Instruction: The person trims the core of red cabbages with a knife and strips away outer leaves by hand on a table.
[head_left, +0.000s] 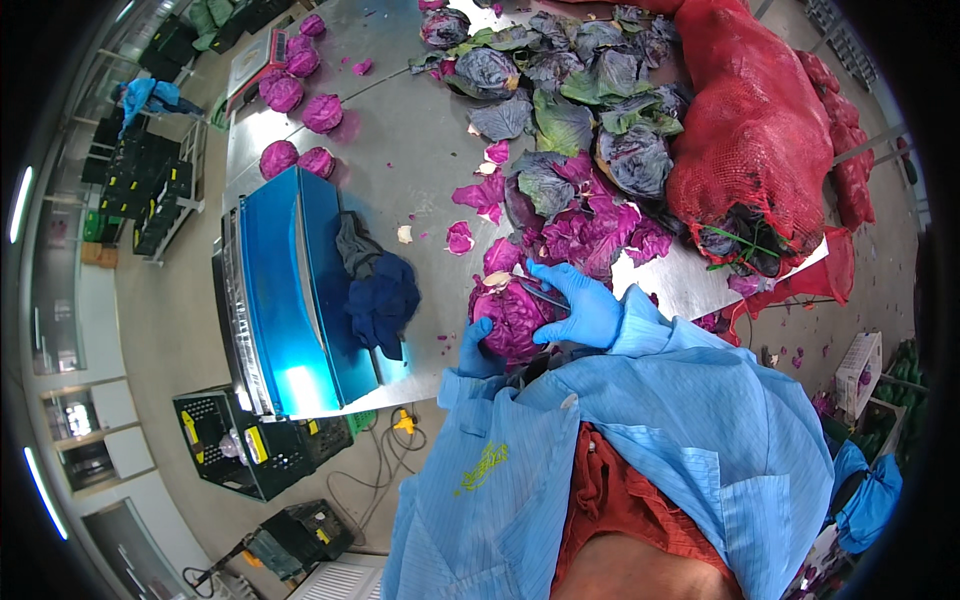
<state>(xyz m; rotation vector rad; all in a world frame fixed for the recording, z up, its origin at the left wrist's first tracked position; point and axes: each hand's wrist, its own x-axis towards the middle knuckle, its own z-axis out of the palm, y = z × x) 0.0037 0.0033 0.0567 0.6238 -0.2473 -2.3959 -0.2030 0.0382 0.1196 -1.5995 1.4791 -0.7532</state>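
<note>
A peeled red cabbage (513, 319) rests at the table's near edge, its pale cut stem end facing up and away from me. My left hand (478, 351), in a blue glove, holds it from the near left side. On its right side is my gloved right hand (583, 306), with thumb and fingers spread around a small knife (546, 295). The knife's thin blade lies against the cabbage; its handle is hidden in the palm. Loose purple leaves (592, 232) are heaped just beyond both hands.
Untrimmed cabbages (636, 159) and a full red mesh sack (750, 127) cover the right side of the steel table (405, 165). At left stand a blue-sided machine (307, 300), dark cloths (382, 292), peeled cabbages (322, 112) and a scale (255, 64). Crates (247, 442) and cables sit on the floor.
</note>
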